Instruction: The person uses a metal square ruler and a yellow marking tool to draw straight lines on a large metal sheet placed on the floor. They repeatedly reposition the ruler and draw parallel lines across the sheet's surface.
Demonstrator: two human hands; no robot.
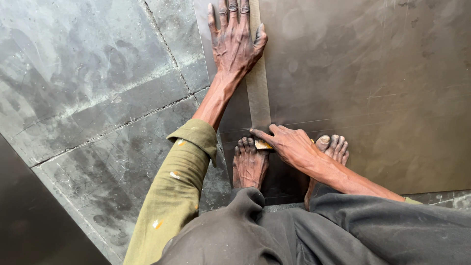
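A long flat rule point(258, 83) lies on a grey metal sheet point(373, 73) spread on the stone floor point(98, 98). The rule looks thin, stiff and light, likely to slide on the smooth sheet, so best pinned flat from above. The left hand point(235, 41) presses on its far end, fingers spread, gripping nothing. The right hand point(289, 145) pinches a small yellowish marker point(263, 145) at the rule's near end. Bare feet point(250, 164) rest on the sheet.
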